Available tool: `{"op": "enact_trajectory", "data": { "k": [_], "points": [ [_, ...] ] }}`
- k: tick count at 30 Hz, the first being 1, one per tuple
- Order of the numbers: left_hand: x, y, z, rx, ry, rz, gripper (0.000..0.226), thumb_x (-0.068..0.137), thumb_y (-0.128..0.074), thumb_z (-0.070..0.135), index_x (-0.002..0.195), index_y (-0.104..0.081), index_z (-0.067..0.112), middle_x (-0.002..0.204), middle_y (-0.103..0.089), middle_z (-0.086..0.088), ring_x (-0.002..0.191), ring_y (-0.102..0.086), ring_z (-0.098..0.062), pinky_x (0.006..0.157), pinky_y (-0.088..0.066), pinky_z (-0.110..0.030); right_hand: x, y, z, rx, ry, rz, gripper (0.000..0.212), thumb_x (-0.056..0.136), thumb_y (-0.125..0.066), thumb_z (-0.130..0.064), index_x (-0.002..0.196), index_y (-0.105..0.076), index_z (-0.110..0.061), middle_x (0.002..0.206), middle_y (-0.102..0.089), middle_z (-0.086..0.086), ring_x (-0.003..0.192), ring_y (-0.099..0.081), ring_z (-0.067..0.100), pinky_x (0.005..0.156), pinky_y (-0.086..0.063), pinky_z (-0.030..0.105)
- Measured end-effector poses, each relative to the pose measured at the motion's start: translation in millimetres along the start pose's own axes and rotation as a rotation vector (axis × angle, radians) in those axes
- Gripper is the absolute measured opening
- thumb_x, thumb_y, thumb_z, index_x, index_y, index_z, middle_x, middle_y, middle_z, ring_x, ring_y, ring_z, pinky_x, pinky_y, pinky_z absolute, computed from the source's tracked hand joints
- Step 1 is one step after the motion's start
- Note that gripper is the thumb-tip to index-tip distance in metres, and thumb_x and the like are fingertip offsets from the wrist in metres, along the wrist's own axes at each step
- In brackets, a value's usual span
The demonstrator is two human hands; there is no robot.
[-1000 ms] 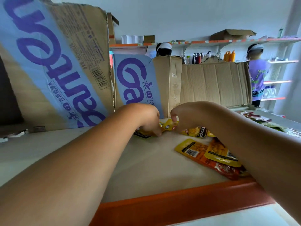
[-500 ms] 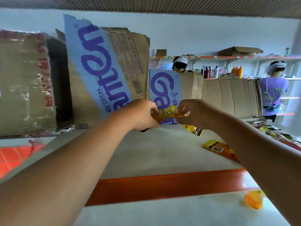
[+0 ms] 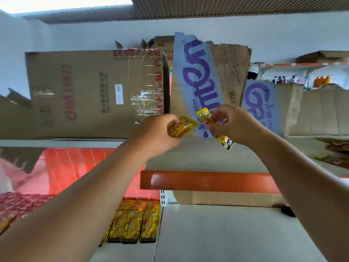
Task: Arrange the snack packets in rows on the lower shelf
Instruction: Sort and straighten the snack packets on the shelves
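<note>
Over the shelf (image 3: 207, 183), left hand (image 3: 154, 136), right hand (image 3: 237, 123) (each tight round one packet (image 3: 181, 127))

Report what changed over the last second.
Both hands rose off the upper shelf with packets picked from it: the left hand grips one yellow packet, the right hand pinches a second packet. The cardboard boxes behind stayed put.

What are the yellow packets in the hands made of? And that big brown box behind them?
The left packet, held by the left hand, and the right packet, in the right hand, look like thin glossy plastic film: they shine and crumple. A foil lining is possible but not visible. The big brown box looks like matte cardboard: dull, creased, with shiny clear tape.
</note>
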State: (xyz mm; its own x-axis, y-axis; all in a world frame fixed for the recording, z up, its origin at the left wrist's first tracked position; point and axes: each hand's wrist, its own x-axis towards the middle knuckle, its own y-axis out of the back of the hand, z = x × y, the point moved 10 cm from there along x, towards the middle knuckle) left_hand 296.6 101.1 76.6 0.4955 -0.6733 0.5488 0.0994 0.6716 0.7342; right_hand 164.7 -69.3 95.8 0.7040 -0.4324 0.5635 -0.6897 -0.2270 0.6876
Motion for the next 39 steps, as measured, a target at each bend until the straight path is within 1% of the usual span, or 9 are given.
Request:
{"op": "enact_trajectory", "data": {
  "k": [3, 6, 12, 18, 21, 24, 27, 32, 39],
  "points": [
    [-35.3, 40.1, -52.6, -0.025, 0.049, 0.064, 0.05, 0.061, -0.067, 0.053, 0.11, -0.06, 0.046, 0.093, -0.072, 0.016, 0.089, -0.07, -0.009, 0.08, -0.059, -0.039, 2.7, -51.4, -47.6, 0.077, 0.015, -0.03, 0.024, 0.079, -0.079, -0.037, 0.097, -0.069, -0.025, 0.094, -0.067, -0.01, 0.091, -0.065, 0.014, 0.08, -0.049, 0.033],
    [-72.9, 77.4, -100.4, 0.017, 0.11, 0.131, 0.045, 0.07, -0.071, 0.048, 0.113, -0.06, 0.043, 0.098, -0.073, 0.016, 0.091, -0.071, -0.008, 0.078, -0.057, -0.035, 3.6, -105.9, -94.8, 0.132, 0.043, -0.076, 0.021, 0.078, -0.079, -0.034, 0.092, -0.068, -0.024, 0.094, -0.069, -0.007, 0.088, -0.066, 0.016, 0.083, -0.052, 0.038],
    [-129.4, 129.0, -171.3, 0.079, 0.22, 0.314, 0.038, 0.077, -0.08, 0.032, 0.113, -0.069, 0.034, 0.091, -0.073, 0.01, 0.082, -0.068, -0.012, 0.07, -0.05, -0.028, 11.2, -191.2, -171.0, 0.279, 0.014, -0.103, 0.023, 0.073, -0.076, -0.037, 0.082, -0.063, -0.021, 0.072, -0.068, -0.006, 0.066, -0.064, 0.011, 0.056, -0.045, 0.028],
    [-160.7, 138.8, -224.3, 0.154, 0.296, 0.465, 0.046, 0.077, -0.081, 0.03, 0.122, -0.069, 0.028, 0.102, -0.068, 0.002, 0.085, -0.065, -0.015, 0.071, -0.05, -0.028, 10.5, -264.6, -217.7, 0.408, -0.031, -0.102, 0.022, 0.078, -0.07, -0.031, 0.078, -0.05, -0.023, 0.074, -0.064, -0.004, 0.073, -0.062, 0.023, 0.06, -0.045, 0.033],
    [-171.6, 130.1, -249.5, 0.178, 0.362, 0.486, 0.052, 0.08, -0.078, 0.037, 0.128, -0.064, 0.028, 0.109, -0.066, 0.0, 0.088, -0.066, -0.017, 0.074, -0.056, -0.034, 6.7, -306.6, -214.8, 0.452, -0.074, -0.125, 0.023, 0.078, -0.07, -0.033, 0.079, -0.048, -0.024, 0.076, -0.064, -0.002, 0.077, -0.063, 0.027, 0.062, -0.044, 0.032],
    [-181.5, 115.8, -271.3, 0.22, 0.432, 0.47, 0.061, 0.083, -0.077, 0.043, 0.138, -0.058, 0.027, 0.118, -0.062, -0.001, 0.103, -0.062, -0.023, 0.081, -0.058, -0.04, 2.9, -342.1, -204.1, 0.494, -0.11, -0.147, 0.023, 0.08, -0.071, -0.033, 0.082, -0.05, -0.022, 0.081, -0.064, 0.0, 0.078, -0.063, 0.027, 0.06, -0.042, 0.032],
    [-190.1, 96.0, -292.1, 0.238, 0.487, 0.447, 0.066, 0.086, -0.076, 0.043, 0.146, -0.052, 0.026, 0.126, -0.058, 0.0, 0.113, -0.054, -0.02, 0.087, -0.054, -0.033, -1.6, -368.9, -192.9, 0.496, -0.097, -0.164, 0.023, 0.08, -0.072, -0.035, 0.087, -0.055, -0.022, 0.086, -0.063, 0.0, 0.076, -0.061, 0.023, 0.059, -0.038, 0.029],
    [-201.0, 44.0, -324.4, 0.222, 0.562, 0.348, 0.064, 0.087, -0.07, 0.051, 0.145, -0.051, 0.03, 0.126, -0.06, 0.003, 0.112, -0.044, -0.014, 0.089, -0.041, -0.028, -13.9, -405.7, -161.1, 0.371, -0.107, -0.257, 0.027, 0.08, -0.073, -0.043, 0.093, -0.055, -0.027, 0.086, -0.06, -0.007, 0.073, -0.058, 0.013, 0.057, -0.041, 0.028],
    [-211.7, -46.8, -363.4, 0.127, 0.607, 0.162, 0.074, 0.083, -0.061, 0.053, 0.15, -0.046, 0.026, 0.129, -0.057, -0.002, 0.119, -0.049, -0.024, 0.102, -0.043, -0.04, -49.6, -456.8, -83.5, 0.136, -0.256, -0.358, 0.033, 0.078, -0.07, -0.051, 0.086, -0.05, -0.026, 0.084, -0.061, -0.005, 0.074, -0.059, 0.018, 0.056, -0.037, 0.03]
  ]
}}
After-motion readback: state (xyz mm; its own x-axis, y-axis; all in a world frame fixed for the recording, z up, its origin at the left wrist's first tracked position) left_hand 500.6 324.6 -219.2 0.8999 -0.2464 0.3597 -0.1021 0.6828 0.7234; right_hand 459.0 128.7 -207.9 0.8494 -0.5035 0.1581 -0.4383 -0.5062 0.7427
